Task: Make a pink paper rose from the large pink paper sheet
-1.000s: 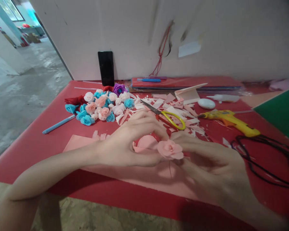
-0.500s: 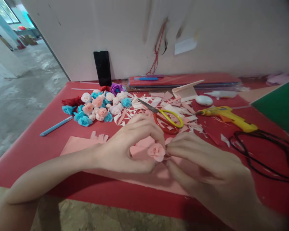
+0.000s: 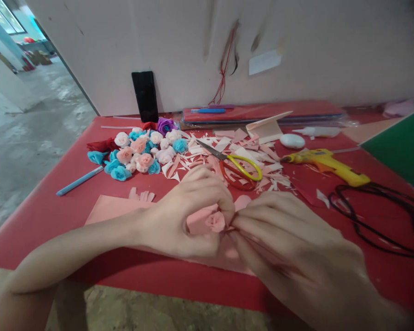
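Observation:
A small pink paper rose (image 3: 215, 221) is held between my two hands, over a pink paper sheet (image 3: 106, 209) on the red table. My left hand (image 3: 189, 214) curves around it, with thumb and fingertips closed at the flower's base. From the other side my right hand (image 3: 283, 230) pinches the base, its fingers pressed together. The exact contact at the base is partly covered by the fingertips. Scissors with one yellow and one red handle (image 3: 243, 166) lie open just beyond my hands, on a heap of pink and white paper scraps (image 3: 210, 154).
At the left sits a cluster of finished paper roses (image 3: 145, 162), with a blue pen (image 3: 79, 181) nearby. A black phone (image 3: 145, 96) leans against the wall. On the right lie a yellow glue gun (image 3: 327, 166), its black cord (image 3: 355, 230), a white oval object (image 3: 292, 141) and a small bottle (image 3: 317, 132).
The rose has shifted slightly left and turned, sinking further between the fingers. My right hand has moved a little left with it, while my left hand stays almost in place.

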The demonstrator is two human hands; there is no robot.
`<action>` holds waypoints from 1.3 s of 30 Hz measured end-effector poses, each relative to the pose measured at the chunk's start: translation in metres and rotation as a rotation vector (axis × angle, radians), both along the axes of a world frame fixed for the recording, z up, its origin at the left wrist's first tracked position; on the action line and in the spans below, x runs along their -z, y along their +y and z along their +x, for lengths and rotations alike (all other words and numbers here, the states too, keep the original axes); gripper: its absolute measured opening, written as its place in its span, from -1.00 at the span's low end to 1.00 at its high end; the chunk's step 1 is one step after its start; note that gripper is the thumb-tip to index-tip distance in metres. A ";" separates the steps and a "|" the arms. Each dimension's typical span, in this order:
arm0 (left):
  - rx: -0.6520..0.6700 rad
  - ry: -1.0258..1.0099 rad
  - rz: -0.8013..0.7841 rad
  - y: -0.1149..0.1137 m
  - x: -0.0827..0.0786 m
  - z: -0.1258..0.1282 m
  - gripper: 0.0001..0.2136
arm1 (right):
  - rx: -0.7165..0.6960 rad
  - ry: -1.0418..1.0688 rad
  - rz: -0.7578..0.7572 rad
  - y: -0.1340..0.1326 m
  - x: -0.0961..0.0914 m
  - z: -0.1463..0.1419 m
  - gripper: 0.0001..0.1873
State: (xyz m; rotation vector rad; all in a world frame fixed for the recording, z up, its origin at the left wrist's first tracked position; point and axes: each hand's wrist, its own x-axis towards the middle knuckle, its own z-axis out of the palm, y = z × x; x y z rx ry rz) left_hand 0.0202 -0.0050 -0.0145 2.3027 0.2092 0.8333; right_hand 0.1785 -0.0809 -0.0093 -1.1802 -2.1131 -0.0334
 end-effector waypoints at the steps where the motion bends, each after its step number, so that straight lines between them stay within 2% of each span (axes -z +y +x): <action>1: -0.009 0.007 0.008 0.000 0.000 0.000 -0.82 | 0.002 -0.038 0.018 0.000 -0.001 0.000 -0.71; 7: -0.014 -0.021 -0.003 -0.003 0.002 0.001 -0.81 | -0.005 -0.193 0.076 0.002 -0.001 0.003 -0.69; 10: -0.057 -0.033 -0.128 -0.006 0.004 0.002 -0.86 | -0.027 -0.262 0.126 0.001 0.005 0.006 -0.71; 13: -0.098 -0.035 -0.269 -0.009 0.005 0.002 -0.90 | -0.055 -0.320 0.246 -0.002 0.012 0.010 -0.77; 15: -0.109 -0.031 -0.312 -0.010 0.004 0.003 -0.89 | -0.065 -0.369 0.297 -0.003 0.016 0.012 -0.76; 21: -0.104 0.015 -0.257 -0.008 0.002 0.004 -0.87 | -0.072 -0.462 0.375 -0.003 0.014 0.013 -0.74; 29: -0.047 0.058 0.014 -0.004 0.001 0.003 -0.89 | -0.041 -0.351 0.255 0.001 0.012 0.009 -0.72; 36: -0.058 0.056 0.091 -0.002 0.004 0.002 -0.91 | -0.025 -0.090 -0.051 -0.002 0.002 0.005 -0.74; 39: -0.080 0.025 0.071 -0.003 0.004 0.004 -0.90 | -0.022 -0.089 -0.045 0.000 0.003 0.004 -0.73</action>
